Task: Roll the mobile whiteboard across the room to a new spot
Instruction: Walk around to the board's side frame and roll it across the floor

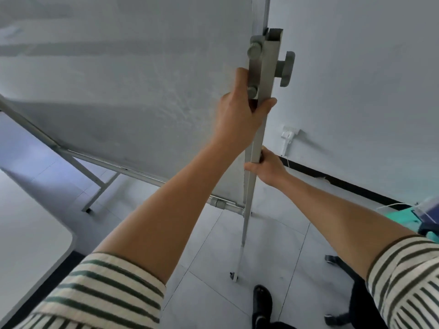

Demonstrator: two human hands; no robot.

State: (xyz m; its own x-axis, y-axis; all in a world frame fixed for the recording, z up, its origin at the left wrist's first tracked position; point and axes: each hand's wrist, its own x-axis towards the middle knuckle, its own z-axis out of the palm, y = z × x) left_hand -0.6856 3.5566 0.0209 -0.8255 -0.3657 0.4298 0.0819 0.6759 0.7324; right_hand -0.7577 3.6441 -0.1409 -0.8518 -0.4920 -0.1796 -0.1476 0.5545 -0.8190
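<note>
The mobile whiteboard [123, 86] fills the upper left, its pale panel tilted toward me. Its grey metal side post [267, 74] runs down the middle of the view to a small caster [234, 276] on the tiled floor. My left hand [240, 110] is wrapped around the post just under the grey clamp knobs [286, 68]. Lower on the same post, my right hand [267, 166] grips it from the right side. The far leg of the stand [95, 186] shows at left under the board.
A white wall [356, 79] with a socket and plug [288, 136] and a black skirting stands close on the right. A white table corner [35, 238] is at lower left. A black chair base [344, 293] and teal items [411, 217] lie at right. My shoe [262, 298] is near the caster.
</note>
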